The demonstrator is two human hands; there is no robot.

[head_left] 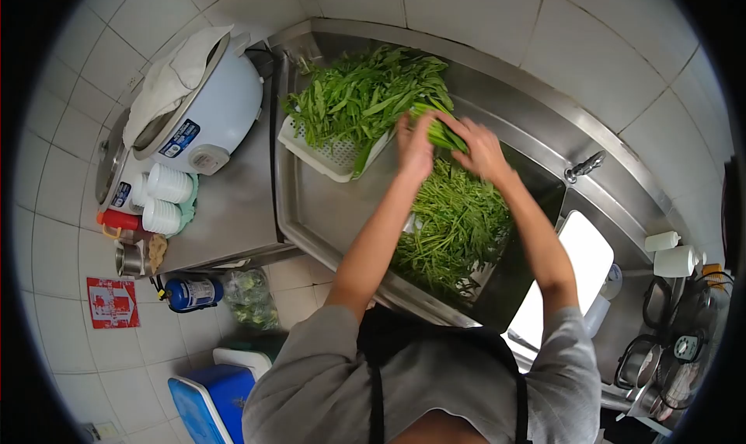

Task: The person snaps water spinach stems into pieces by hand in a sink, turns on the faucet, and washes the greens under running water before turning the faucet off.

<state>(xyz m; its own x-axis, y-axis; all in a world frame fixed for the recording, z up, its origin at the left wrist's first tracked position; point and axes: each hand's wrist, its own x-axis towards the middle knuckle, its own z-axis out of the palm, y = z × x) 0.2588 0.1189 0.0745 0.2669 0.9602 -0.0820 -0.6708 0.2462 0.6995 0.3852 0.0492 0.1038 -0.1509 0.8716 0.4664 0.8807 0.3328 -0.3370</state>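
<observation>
Our gray shirt (451, 374) lies nearest; beyond it, our left hand (416, 145) and blurred right hand (483, 152) pinch a green bunch (444, 135) between them. Leafy greens (357, 94) in a white basket (332, 162) sit left of our grip, a stemmy heap (458, 218) just below.

Both forearms reaching forward, converging, left hand (416, 145) and right hand (483, 150) close together, fingers bent; right fingers blurred

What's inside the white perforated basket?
Leafy greens are heaped in the basket. Some perforated floor shows at the near end; the rest, and anything under the heap, is covered.
</observation>
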